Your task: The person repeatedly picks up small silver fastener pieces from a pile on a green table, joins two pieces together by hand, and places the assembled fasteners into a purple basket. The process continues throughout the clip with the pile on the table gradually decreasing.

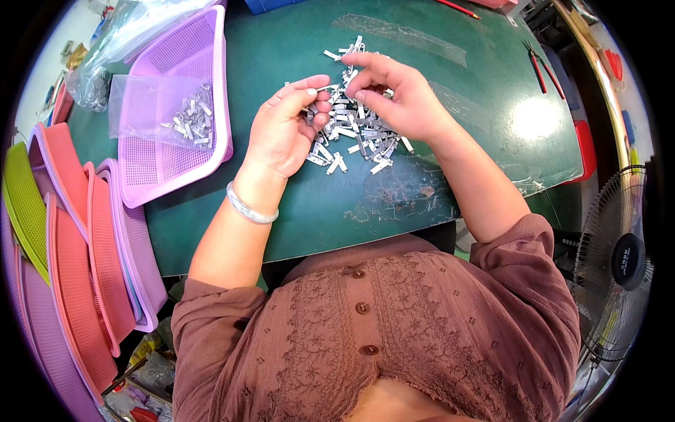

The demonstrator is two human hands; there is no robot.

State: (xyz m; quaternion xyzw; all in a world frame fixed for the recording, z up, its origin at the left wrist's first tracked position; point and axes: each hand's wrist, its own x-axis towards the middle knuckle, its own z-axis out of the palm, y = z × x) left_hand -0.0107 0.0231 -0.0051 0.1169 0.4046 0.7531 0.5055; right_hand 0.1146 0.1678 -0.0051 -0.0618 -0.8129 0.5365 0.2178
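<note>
On the green tabletop (281,42), back from the near edge, clips (344,130) lie heaped, seemingly handled piecemeal, left hand (285,126) gripping several, right hand (404,98) loosely parted, the next move probably needing a fine pinch.

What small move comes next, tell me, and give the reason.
Perhaps the right hand should pick from the pile of silvery pieces: it looks open and empty above them, while the left hand holds at least one small piece.

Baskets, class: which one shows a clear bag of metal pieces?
The lilac basket beside the left hand: the bag lies across it; the baskets stacked at far left show none.
</note>
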